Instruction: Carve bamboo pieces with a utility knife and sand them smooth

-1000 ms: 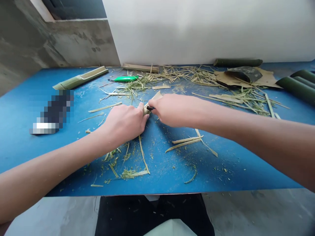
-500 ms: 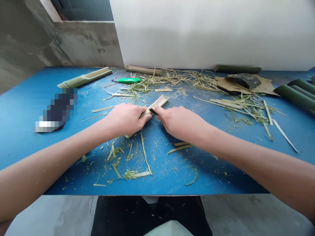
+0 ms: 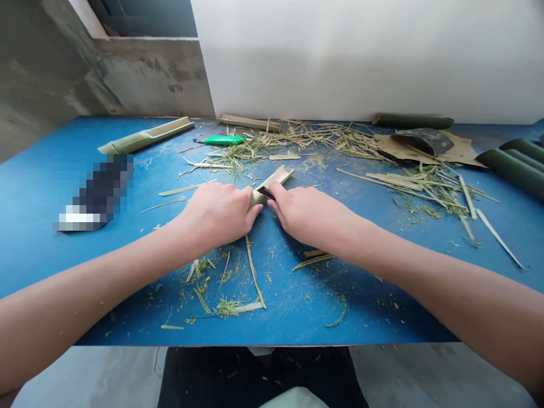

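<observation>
In the middle of the blue table, my left hand [image 3: 221, 212] is closed around a pale split bamboo piece [image 3: 280, 175], whose hollow far end points away to the right. The near part of the bamboo is hidden under that hand. My right hand [image 3: 304, 212] is closed on a thin dark blade [image 3: 266, 192], and the blade's tip lies against the bamboo's edge beside my left thumb. What handle the blade has, if any, is covered by my fingers.
Bamboo shavings [image 3: 331, 139] litter the blue table [image 3: 38, 187]. At the back lie a green utility knife [image 3: 225, 139] and a split bamboo length [image 3: 165, 130]. On the right are green bamboo tubes [image 3: 510, 167] and a curved dark piece [image 3: 425, 140] on cardboard. A blurred dark object [image 3: 102, 184] lies left.
My left hand has shifted slightly down, still holding the bamboo piece. My right hand and the blade have barely moved. The whole view has tilted a little.
</observation>
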